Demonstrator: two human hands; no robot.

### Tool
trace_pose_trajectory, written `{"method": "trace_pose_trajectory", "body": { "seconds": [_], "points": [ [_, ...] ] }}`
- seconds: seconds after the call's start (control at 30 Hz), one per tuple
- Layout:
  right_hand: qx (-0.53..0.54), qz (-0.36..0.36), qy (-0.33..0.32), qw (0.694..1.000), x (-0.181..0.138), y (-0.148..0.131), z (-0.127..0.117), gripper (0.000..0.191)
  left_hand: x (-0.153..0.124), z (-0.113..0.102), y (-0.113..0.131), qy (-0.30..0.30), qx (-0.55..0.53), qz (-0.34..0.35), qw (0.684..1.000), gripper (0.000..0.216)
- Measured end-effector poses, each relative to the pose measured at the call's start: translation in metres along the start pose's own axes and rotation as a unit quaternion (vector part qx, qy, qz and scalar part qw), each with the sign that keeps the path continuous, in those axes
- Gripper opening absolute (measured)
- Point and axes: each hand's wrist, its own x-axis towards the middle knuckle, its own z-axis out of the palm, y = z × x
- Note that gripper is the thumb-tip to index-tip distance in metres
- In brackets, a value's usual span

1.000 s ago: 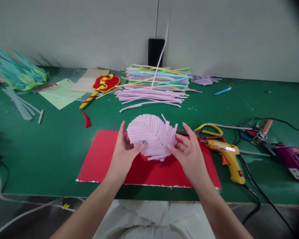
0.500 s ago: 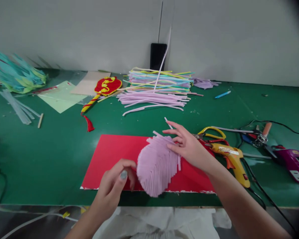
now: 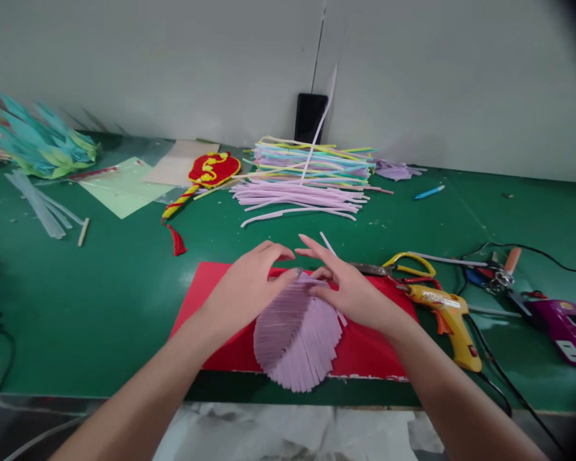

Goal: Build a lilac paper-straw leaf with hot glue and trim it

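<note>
Green table [image 3: 100, 307] set against a plain grey wall [image 3: 173, 64]. A red sheet [image 3: 365, 352] lies at the table's near edge. On it rests a lilac leaf [image 3: 295, 339], its lower end jutting past the sheet's front edge. Left hand [image 3: 242, 291] and right hand [image 3: 352, 291] meet at the leaf's far tip, fingers pinching it. Bare table lies open to the left; a glue gun [image 3: 448, 314], scissors [image 3: 408, 262] and cords crowd the right; a pile of strips [image 3: 307, 173] lies behind.
</note>
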Motion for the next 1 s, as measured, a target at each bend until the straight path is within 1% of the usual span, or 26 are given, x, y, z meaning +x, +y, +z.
{"method": "trace_pose_trajectory", "body": {
  "seconds": [0.03,0.07,0.1,0.17,0.23,0.37,0.47,0.57,0.67,0.77,0.87,0.97,1.0],
  "points": [
    [0.002,-0.001,0.005,1.0,-0.001,-0.001,0.0,0.074,0.01,0.001,-0.002,-0.055,-0.023,0.0,0.998,0.025],
    [0.004,-0.001,0.011,1.0,-0.003,-0.002,-0.001,0.073,0.019,0.002,-0.005,-0.124,-0.045,-0.004,0.991,0.025],
    [0.005,0.001,0.017,1.0,-0.005,-0.003,-0.001,0.072,0.026,0.003,-0.008,-0.182,-0.052,-0.005,0.982,0.024],
    [0.006,0.008,0.032,0.999,-0.009,-0.004,-0.003,0.072,0.034,0.005,-0.012,-0.24,-0.06,-0.014,0.969,0.024],
    [-0.001,0.024,0.045,0.999,-0.015,-0.003,-0.005,0.073,0.038,0.006,-0.015,-0.256,-0.084,-0.032,0.962,0.022],
    [-0.019,0.08,0.053,0.995,-0.027,0.006,-0.005,0.081,0.037,0.004,-0.025,-0.24,-0.146,-0.071,0.957,0.025],
    [-0.002,0.122,0.064,0.99,-0.032,0.014,-0.002,0.077,0.038,0.002,-0.032,-0.239,-0.165,-0.08,0.954,0.027],
    [0.023,0.129,0.086,0.988,-0.032,0.016,-0.002,0.073,0.04,0.0,-0.034,-0.275,-0.137,-0.06,0.95,0.029],
    [0.035,0.124,0.097,0.987,-0.029,0.015,-0.003,0.073,0.044,0.0,-0.03,-0.317,-0.089,-0.035,0.944,0.033],
    [0.037,0.126,0.089,0.987,-0.025,0.013,-0.005,0.073,0.049,0.002,-0.024,-0.327,-0.079,-0.006,0.942,0.034],
    [0.03,0.122,0.087,0.988,-0.022,0.013,-0.006,0.072,0.06,0.003,-0.021,-0.342,-0.057,0.025,0.938,0.032],
    [0.022,0.12,0.083,0.989,-0.02,0.014,-0.006,0.073,0.079,-0.002,-0.014,-0.404,0.003,0.069,0.912,0.03],
    [0.015,0.12,0.083,0.989,-0.02,0.015,-0.006,0.074,0.087,-0.005,-0.01,-0.416,0.021,0.066,0.907,0.031]
  ]
}}
